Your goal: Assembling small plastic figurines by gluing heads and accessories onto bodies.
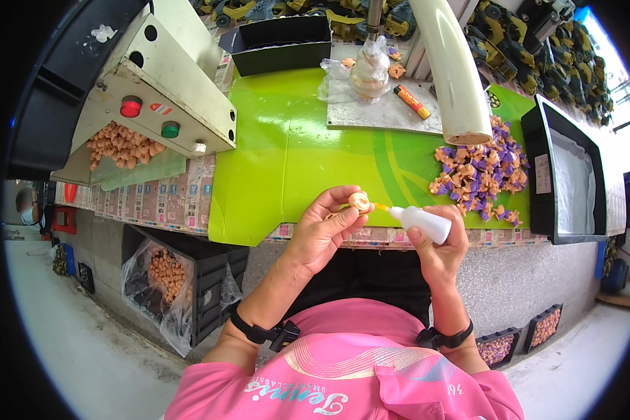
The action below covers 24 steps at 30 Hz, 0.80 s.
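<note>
The small, round, peach-coloured piece (359,202) is pinched between the thumb and fingertips of the left hand (322,227), apparently so that its face is left bare toward the right. The right hand (444,248) is wrapped around the white plastic squeeze bottle with a yellow nozzle (427,224), tilted so its tip points at the piece, probably for fine aim; whether they touch I cannot tell. The hands are apart from each other, at the near edge of the glossy green tabletop (287,168), presumably for a close view. Just beyond the right hand lies the loose heap of peach and purple pieces (479,171), seemingly within easy reach. Farther right is the deep black rectangular tray (541,175). Beyond the left hand, to its left, stands the beige metal housing with red and green buttons (203,115), sheltering the mound of peach-coloured parts (119,145)
</note>
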Each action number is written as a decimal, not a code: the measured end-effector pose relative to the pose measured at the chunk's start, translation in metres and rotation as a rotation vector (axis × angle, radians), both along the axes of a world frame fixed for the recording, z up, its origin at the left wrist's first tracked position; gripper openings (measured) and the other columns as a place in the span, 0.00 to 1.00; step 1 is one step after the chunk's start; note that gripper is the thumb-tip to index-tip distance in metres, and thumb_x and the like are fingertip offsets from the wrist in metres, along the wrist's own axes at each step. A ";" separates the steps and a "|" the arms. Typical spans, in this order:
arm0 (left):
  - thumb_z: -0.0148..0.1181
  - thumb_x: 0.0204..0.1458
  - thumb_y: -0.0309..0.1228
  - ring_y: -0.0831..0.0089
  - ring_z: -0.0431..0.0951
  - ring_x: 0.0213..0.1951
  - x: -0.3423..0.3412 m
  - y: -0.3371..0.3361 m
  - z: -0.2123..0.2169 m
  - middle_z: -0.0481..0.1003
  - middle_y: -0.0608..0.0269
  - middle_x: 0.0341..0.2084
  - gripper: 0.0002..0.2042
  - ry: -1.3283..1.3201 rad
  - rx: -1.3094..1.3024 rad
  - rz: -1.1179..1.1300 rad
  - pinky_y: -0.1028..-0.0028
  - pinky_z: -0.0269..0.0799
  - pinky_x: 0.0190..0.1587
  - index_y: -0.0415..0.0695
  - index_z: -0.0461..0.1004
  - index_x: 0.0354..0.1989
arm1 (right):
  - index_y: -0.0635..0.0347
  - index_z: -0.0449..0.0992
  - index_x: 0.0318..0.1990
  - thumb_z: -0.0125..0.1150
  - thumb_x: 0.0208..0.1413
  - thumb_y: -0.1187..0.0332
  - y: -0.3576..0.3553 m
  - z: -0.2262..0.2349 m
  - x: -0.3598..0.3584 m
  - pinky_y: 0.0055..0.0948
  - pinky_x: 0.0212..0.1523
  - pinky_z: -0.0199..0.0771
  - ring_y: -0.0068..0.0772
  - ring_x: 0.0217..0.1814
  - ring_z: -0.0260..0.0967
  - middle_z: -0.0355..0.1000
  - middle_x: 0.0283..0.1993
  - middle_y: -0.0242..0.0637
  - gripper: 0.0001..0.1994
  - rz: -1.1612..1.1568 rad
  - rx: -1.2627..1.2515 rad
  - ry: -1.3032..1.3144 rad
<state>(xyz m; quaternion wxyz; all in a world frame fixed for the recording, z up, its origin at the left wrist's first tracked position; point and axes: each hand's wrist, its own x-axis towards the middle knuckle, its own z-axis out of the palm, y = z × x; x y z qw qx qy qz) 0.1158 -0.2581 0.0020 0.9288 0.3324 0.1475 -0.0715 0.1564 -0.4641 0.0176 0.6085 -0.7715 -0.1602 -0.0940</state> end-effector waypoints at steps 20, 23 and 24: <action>0.54 0.55 0.16 0.62 0.64 0.63 -0.009 0.007 -0.006 0.68 0.59 0.56 0.19 -0.157 -0.211 0.186 0.70 0.69 0.62 0.46 0.68 0.55 | 0.60 0.75 0.46 0.70 0.45 0.73 0.059 -0.023 0.035 0.32 0.48 0.73 0.40 0.47 0.75 0.76 0.44 0.42 0.18 0.069 -0.027 0.083; 0.54 0.55 0.16 0.62 0.64 0.63 -0.009 0.010 -0.011 0.68 0.59 0.57 0.20 -0.158 -0.333 0.153 0.70 0.70 0.62 0.46 0.68 0.56 | 0.59 0.71 0.53 0.68 0.46 0.75 0.048 -0.020 0.035 0.35 0.53 0.71 0.45 0.54 0.71 0.73 0.52 0.44 0.24 0.077 -0.101 0.026; 0.54 0.55 0.16 0.62 0.64 0.63 -0.012 0.013 -0.011 0.68 0.59 0.57 0.20 -0.162 -0.337 0.146 0.70 0.70 0.62 0.46 0.68 0.56 | 0.59 0.70 0.56 0.67 0.46 0.76 0.045 -0.015 0.034 0.36 0.55 0.69 0.46 0.57 0.69 0.71 0.54 0.45 0.26 0.081 -0.140 -0.020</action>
